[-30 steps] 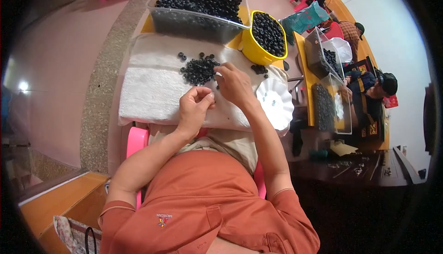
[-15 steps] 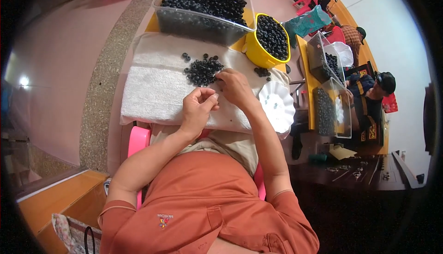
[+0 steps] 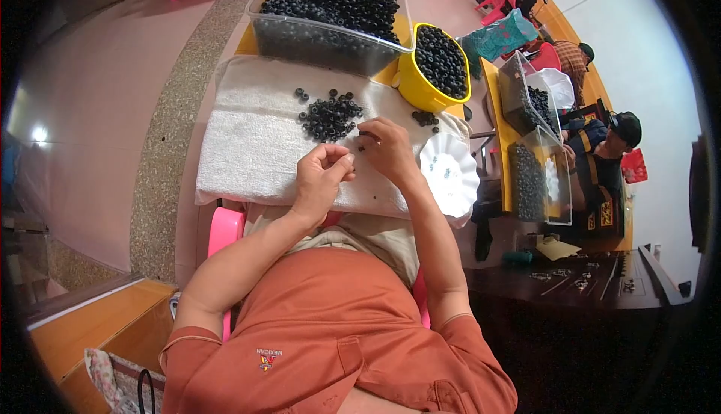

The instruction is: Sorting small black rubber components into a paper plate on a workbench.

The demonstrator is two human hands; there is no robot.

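A loose pile of small black ring-shaped parts [image 3: 330,116] lies on a white towel [image 3: 248,151] in front of me. At the pile's near edge, my left hand [image 3: 324,179] is closed in a pinch; what is between its thumb and fingers is too small to make out. Just right of it, my right hand [image 3: 388,150] has its fingers bent, with one black ring-shaped part [image 3: 361,148] at the fingertips. Beside my right wrist rests a white dish with a scalloped rim [image 3: 458,197], holding a few tiny pieces.
Behind the towel stand a clear plastic bin [image 3: 323,52] and a yellow tub [image 3: 418,92], both full of black parts. A few more parts [image 3: 426,119] lie near the tub. To the right, a person in a cap [image 3: 601,143] sits at another table with clear bins [image 3: 557,207].
My right hand has drawn back slightly from the pile toward me, and a black ring-shaped part now shows at its fingertips. The left hand stays nearly still.
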